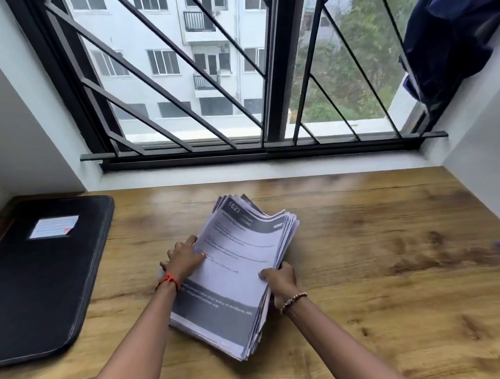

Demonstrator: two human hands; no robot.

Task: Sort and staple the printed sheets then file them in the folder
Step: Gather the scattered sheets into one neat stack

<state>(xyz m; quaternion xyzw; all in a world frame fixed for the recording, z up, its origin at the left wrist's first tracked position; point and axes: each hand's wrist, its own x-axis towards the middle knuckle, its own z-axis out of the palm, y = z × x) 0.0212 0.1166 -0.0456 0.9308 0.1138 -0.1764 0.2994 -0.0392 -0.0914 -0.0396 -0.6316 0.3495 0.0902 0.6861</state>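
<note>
Red thread band (168, 280) behind left hand (183, 257); beaded bracelet (293, 302) behind right hand (281, 280).

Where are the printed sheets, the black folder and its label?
printed sheets (233, 251): head view, top sheet's middle.
black folder (34, 299): head view, bare cover below label.
label (55, 227): head view, its centre.

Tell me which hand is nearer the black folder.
Left. The left hand holds the printed sheets at their left edge, the side facing the black folder. The right hand grips their right edge, farther from it.
</note>
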